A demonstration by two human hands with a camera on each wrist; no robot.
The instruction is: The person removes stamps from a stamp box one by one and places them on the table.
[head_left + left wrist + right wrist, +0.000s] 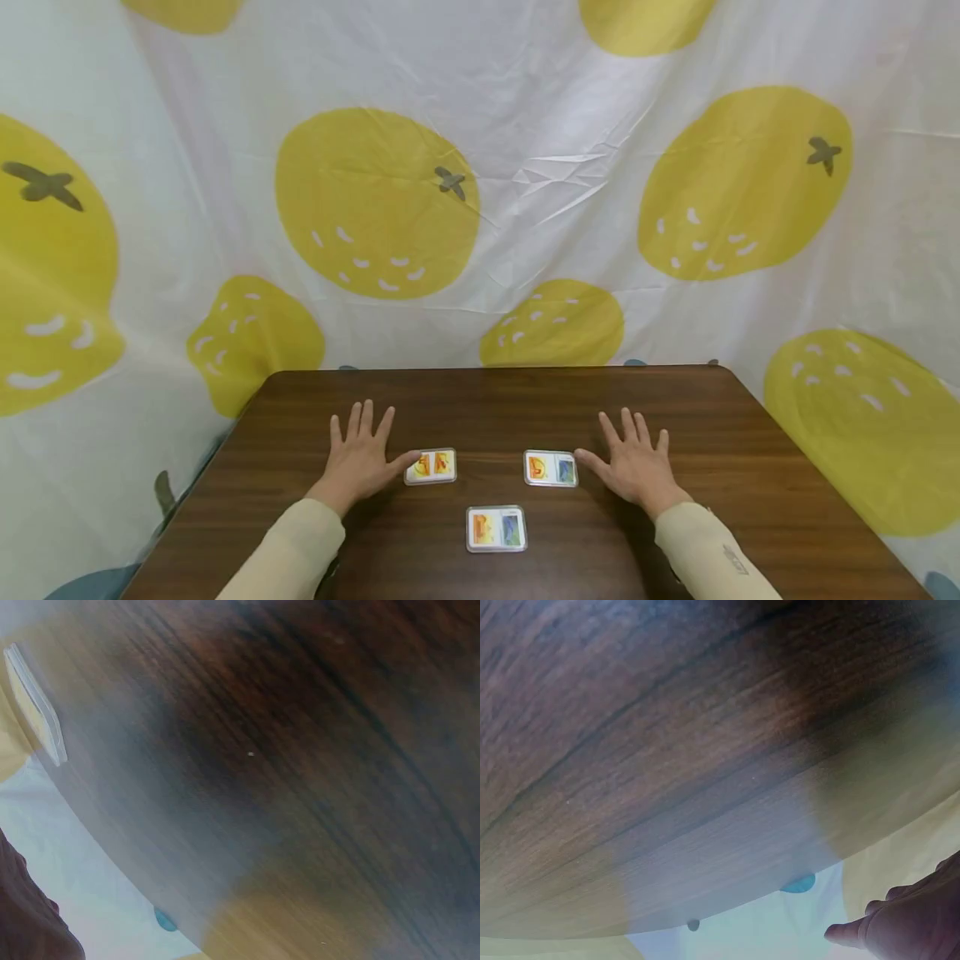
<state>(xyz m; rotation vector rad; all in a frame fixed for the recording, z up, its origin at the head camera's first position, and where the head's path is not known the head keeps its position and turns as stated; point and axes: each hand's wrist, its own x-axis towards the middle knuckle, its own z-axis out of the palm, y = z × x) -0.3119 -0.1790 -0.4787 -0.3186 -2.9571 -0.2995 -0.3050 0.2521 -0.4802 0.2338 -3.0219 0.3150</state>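
Observation:
Three flat, clear-edged cases with orange, yellow and blue pictures lie on the brown wooden table. My left hand is spread with fingers straight, its thumb overlapping the edge of the left case in the head view; whether it touches cannot be told. On the other side my right hand is spread too, thumb tip at the right edge of the right case. The near case lies between the forearms. The left wrist view catches one case and part of the left hand; part of the right hand shows in its own wrist view.
The dark wooden table has rounded far corners. Behind it and along its sides hangs a white curtain printed with yellow lemons. Both forearms wear pale sleeves.

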